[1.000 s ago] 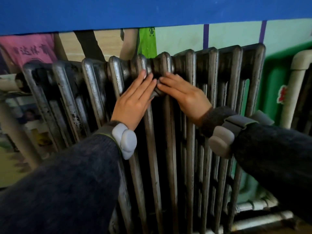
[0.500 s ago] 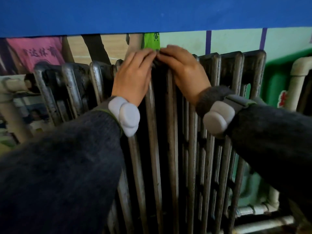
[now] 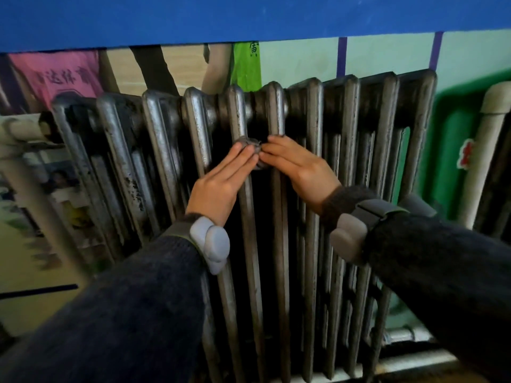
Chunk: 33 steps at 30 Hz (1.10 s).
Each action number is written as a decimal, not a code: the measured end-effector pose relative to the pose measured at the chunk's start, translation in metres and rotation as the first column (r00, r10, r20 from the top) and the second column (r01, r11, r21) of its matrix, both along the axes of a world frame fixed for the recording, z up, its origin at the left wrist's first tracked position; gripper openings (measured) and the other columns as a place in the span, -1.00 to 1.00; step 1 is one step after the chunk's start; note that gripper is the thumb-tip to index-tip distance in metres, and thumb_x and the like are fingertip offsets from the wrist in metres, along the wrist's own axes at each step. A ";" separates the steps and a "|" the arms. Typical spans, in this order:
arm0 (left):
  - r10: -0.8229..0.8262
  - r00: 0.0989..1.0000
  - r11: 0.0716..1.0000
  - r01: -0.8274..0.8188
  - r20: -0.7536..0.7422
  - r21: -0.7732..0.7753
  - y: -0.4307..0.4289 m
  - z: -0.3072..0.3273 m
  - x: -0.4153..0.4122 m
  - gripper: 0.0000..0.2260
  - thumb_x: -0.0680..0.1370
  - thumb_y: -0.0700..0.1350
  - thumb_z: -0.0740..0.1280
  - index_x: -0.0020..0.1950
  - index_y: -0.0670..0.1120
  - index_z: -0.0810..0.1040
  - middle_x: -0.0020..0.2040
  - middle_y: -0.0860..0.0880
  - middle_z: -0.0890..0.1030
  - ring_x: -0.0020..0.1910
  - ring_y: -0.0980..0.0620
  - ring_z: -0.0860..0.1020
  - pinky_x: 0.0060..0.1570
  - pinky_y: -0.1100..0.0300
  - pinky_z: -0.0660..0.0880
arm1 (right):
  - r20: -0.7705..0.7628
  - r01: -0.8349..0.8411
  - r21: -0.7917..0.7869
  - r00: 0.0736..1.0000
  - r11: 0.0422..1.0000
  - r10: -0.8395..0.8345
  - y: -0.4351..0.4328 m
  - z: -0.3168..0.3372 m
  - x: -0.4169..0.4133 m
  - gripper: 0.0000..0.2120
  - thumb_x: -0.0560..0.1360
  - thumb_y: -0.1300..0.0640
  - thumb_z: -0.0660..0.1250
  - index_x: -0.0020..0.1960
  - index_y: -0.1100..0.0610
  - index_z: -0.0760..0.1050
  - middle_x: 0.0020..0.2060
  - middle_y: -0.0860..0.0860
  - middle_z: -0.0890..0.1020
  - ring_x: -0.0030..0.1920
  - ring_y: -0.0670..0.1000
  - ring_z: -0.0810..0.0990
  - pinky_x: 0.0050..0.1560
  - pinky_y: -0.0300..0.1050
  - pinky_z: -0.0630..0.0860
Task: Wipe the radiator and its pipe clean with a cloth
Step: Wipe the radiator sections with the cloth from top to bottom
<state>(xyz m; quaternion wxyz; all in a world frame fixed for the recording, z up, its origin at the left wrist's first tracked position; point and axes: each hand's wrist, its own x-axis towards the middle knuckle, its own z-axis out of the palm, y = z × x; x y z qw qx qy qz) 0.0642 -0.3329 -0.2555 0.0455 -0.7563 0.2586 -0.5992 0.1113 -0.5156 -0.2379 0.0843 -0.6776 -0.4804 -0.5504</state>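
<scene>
Now my left hand [image 3: 218, 186] and right hand [image 3: 301, 170] have slid down from the radiator [image 3: 345, 134] top to frame centre, straight fingers pressing the cloth [image 3: 249, 142], so wiping continues downward.

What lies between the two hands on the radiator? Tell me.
A crumpled dark cloth, touched by the left hand and right hand, against the radiator; head view shows it.

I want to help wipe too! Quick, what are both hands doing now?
Left hand: open, straight fingers pressing the cloth on the radiator.
Right hand: open, fingertips touching the same cloth.
</scene>
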 end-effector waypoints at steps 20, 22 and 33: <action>-0.015 0.998 0.995 0.021 0.063 -0.100 -0.020 0.050 0.001 -0.77 0.51 -0.30 0.25 0.12 -0.33 0.57 0.06 -0.23 0.61 0.08 -0.04 0.37 0.18 0.18 0.30 | 0.014 -0.042 0.258 0.999 0.965 0.040 0.015 0.041 -0.005 -0.72 0.43 0.29 0.17 0.02 0.32 0.60 -0.06 0.20 0.63 0.04 0.06 0.41 0.10 -0.10 0.40; -0.012 0.998 0.997 0.016 0.061 -0.078 -0.018 0.034 0.001 -0.77 0.50 -0.31 0.26 0.12 -0.34 0.57 0.06 -0.24 0.62 0.09 -0.05 0.38 0.19 0.15 0.31 | 0.014 -0.033 0.211 0.999 0.977 0.030 0.010 0.027 -0.005 -0.70 0.45 0.29 0.13 0.03 0.33 0.59 -0.03 0.20 0.63 0.08 0.08 0.43 0.15 -0.09 0.38; 0.030 0.999 0.998 -0.028 -0.045 0.061 -0.005 -0.040 -0.003 -0.73 0.47 -0.33 0.25 0.15 -0.30 0.57 0.08 -0.19 0.62 0.12 -0.07 0.45 0.22 0.10 0.33 | -0.040 -0.032 0.021 0.999 0.999 0.033 -0.002 -0.047 -0.006 -0.57 0.63 0.18 -0.03 0.05 0.34 0.58 0.00 0.20 0.64 0.14 0.08 0.41 0.27 -0.06 0.32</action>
